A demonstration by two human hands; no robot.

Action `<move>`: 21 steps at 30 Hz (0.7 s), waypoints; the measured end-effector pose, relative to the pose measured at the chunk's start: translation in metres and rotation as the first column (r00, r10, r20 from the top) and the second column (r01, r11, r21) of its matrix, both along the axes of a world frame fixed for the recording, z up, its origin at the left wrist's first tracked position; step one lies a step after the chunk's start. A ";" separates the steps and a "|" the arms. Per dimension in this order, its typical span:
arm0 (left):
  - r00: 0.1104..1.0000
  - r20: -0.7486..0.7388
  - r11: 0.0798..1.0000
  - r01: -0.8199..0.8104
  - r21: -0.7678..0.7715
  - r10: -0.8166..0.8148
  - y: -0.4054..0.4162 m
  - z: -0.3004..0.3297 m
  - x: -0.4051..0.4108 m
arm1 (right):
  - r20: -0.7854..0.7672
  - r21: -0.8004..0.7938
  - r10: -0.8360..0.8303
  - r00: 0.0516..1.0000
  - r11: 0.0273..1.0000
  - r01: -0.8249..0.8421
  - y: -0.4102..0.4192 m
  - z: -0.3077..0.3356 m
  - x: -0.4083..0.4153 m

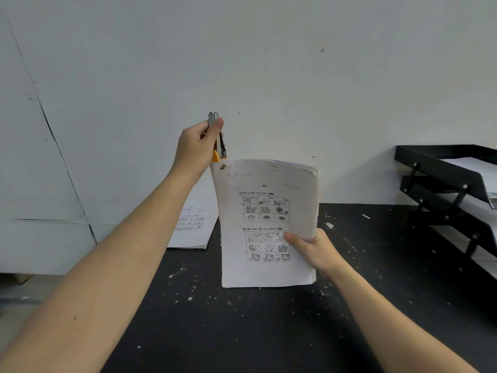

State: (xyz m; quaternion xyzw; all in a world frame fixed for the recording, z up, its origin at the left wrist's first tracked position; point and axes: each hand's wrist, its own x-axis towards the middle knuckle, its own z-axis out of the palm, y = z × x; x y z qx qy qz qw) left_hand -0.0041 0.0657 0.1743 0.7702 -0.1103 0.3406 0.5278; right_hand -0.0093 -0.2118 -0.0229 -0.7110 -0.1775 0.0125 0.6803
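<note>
My right hand (314, 251) grips a thick stack of printed worksheets (266, 211) by its right edge and holds it upright above the black table, thumb on the front page. My left hand (197, 146) grips a metal stapler with an orange tip (218, 141), raised nose-down at the stack's top left corner. The stapler's jaws sit right at that corner; whether they bite the paper I cannot tell.
A second pile of printed sheets (192, 227) lies flat on the table's far left, against the white wall. A black tiered paper tray (446, 189) with sheets in it stands at the right. The black tabletop (242, 332) is speckled with white paint.
</note>
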 end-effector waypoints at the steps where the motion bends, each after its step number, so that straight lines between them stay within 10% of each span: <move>1: 1.000 -0.007 1.000 0.002 -0.007 -0.002 0.000 0.002 0.000 | 0.000 0.002 0.002 1.000 1.000 -0.002 -0.001 -0.001 0.001; 21: 0.999 0.048 1.000 0.020 0.022 -0.021 -0.005 -0.008 -0.008 | -0.017 0.030 0.002 1.000 1.000 -0.001 -0.002 -0.002 0.002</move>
